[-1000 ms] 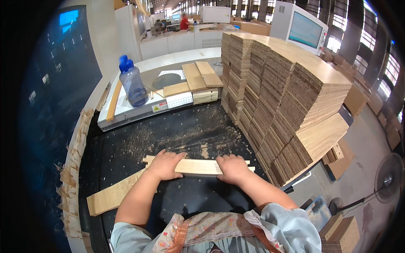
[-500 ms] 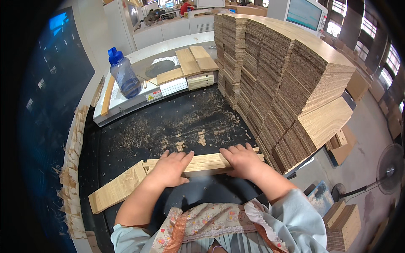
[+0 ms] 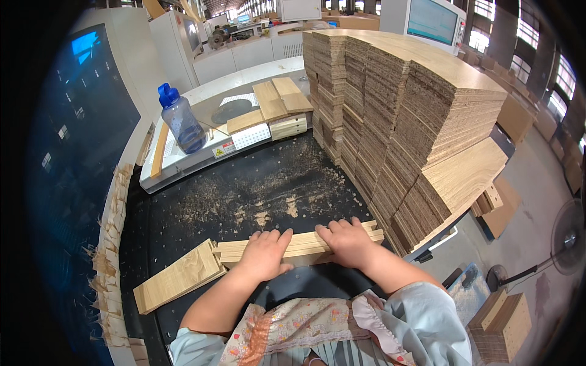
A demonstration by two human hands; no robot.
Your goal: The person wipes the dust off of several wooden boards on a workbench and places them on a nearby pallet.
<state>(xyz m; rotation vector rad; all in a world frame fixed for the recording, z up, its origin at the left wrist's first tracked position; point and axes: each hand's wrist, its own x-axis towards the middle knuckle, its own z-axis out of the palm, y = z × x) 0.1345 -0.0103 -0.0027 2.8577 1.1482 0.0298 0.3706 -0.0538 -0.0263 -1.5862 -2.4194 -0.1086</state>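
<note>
In the head view, the left hand (image 3: pixel 264 255) now sits farther in from the left end of the wooden strips (image 3: pixel 307 246), baring more of that end than half a second ago, while the right hand (image 3: pixel 349 243) remains near the right end. More parallel edges show than a second ago, when one broad pale face stood out. Each grip is clamped on the strips, fingers reaching over the top; the left thumb lies along the near side, the right one is hard to make out.

The strips are long, narrow and pale tan with fine grain, set side by side. They lie on the black tabletop (image 3: pixel 287 166), between a slanting board (image 3: pixel 178 277) at left and the tall panel stack (image 3: pixel 386 113) at right.
</note>
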